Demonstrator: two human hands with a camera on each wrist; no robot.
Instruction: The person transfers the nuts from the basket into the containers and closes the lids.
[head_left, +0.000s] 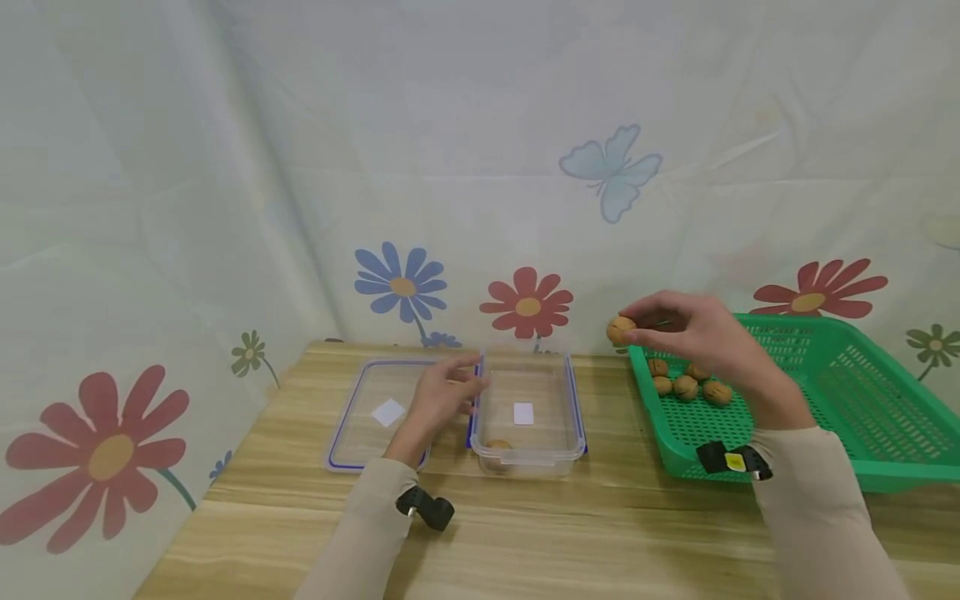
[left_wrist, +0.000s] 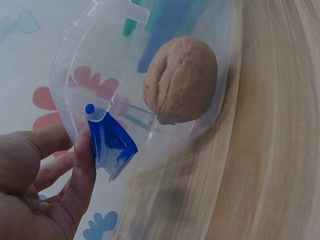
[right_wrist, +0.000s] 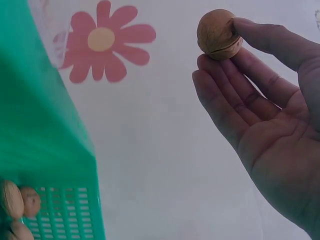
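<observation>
My right hand (head_left: pixel 697 333) pinches a walnut (head_left: pixel 620 331) between thumb and fingertips, raised above the left rim of a green basket (head_left: pixel 885 350). The right wrist view shows this walnut (right_wrist: pixel 219 34) at the fingertips, the palm bare. Several walnuts (head_left: pixel 686 387) lie in the basket's left part. My left hand (head_left: pixel 442 396) holds the left side of a clear plastic box (head_left: pixel 525 457), its fingers and thumb at a blue clip (left_wrist: pixel 112 147). Inside the box, one walnut (left_wrist: pixel 181 80) rests near the front left corner.
A clear lid (head_left: pixel 352 425) with a blue seal and a white label (head_left: pixel 388 412) lies left of the box, partly under my left hand. All stand on a wooden table (head_left: pixel 525 533). Behind it hangs a flower-printed curtain (head_left: pixel 465 167).
</observation>
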